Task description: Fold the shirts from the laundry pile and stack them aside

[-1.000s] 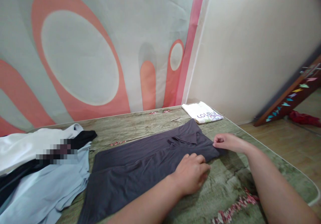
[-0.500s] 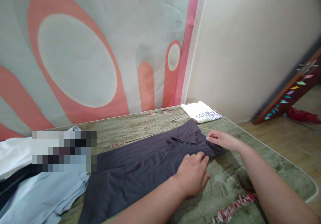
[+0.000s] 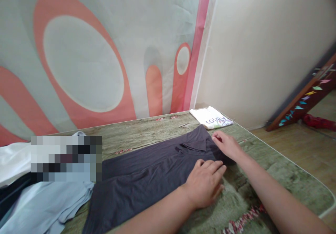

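Note:
A dark grey collared shirt (image 3: 147,178) lies lengthwise on the table, folded into a long strip, its collar (image 3: 194,146) toward the right. My left hand (image 3: 206,181) rests flat on the near edge of the shirt below the collar, fingers stretched out. Beyond it, my right hand (image 3: 228,144) is closed at the shirt's right end, by the shoulder and sleeve. Its fingers are curled together against the fabric, and the exact grip is partly hidden.
A folded white shirt (image 3: 210,117) with "LOVELY" lettering lies at the table's far right corner. Light blue (image 3: 55,202) and white clothes (image 3: 14,162) are heaped at the left, partly pixelated. The wood-patterned table (image 3: 278,171) ends at the right; a patterned wall stands behind.
My right hand has moved slightly left and away from me along the shirt's end. The left hand has slid a little right, and the sleeve end has shifted inward.

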A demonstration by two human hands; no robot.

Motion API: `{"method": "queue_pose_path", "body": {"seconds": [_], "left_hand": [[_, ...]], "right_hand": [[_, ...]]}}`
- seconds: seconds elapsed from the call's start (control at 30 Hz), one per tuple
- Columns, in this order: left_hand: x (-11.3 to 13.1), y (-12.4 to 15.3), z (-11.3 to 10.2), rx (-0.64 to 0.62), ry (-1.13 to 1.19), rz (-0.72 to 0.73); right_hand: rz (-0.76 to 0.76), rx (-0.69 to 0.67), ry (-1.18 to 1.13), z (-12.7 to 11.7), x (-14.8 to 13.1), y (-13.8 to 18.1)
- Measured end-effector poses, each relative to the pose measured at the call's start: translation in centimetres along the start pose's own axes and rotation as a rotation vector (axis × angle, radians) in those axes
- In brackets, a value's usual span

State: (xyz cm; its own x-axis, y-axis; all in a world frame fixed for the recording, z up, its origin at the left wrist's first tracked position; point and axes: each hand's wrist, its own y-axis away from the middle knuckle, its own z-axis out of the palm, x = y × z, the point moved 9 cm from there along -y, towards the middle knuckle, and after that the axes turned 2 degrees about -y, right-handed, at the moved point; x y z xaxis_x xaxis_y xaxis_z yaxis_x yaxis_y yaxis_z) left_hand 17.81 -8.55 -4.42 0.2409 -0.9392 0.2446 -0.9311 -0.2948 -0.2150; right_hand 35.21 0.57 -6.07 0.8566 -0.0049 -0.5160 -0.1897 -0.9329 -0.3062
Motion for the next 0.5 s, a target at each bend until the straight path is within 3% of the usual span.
{"method": "queue_pose_path", "body": {"seconds": [0.13, 0.3, 0.4, 0.5], "left_hand": [[0.4, 0.5, 1.2, -0.096, 0.076, 0.052], [0.7, 0.7, 1.4, -0.175, 0.181, 0.097], [0.2, 0.2, 0.0, -0.186, 0.308, 0.091], [-3.2, -0.3, -3.4, -0.058, 0.330, -0.042]], "right_hand": [[-0.037, 0.006, 0.085, 2.2, -2.8, 0.3], [-0.075, 0.008, 0.196, 3.7, -2.9, 0.5], [-0.087, 0.021, 0.179, 3.5, -2.2, 0.2], [-0.068, 0.075, 0.192, 2.8, -1.2, -0.1]]}}
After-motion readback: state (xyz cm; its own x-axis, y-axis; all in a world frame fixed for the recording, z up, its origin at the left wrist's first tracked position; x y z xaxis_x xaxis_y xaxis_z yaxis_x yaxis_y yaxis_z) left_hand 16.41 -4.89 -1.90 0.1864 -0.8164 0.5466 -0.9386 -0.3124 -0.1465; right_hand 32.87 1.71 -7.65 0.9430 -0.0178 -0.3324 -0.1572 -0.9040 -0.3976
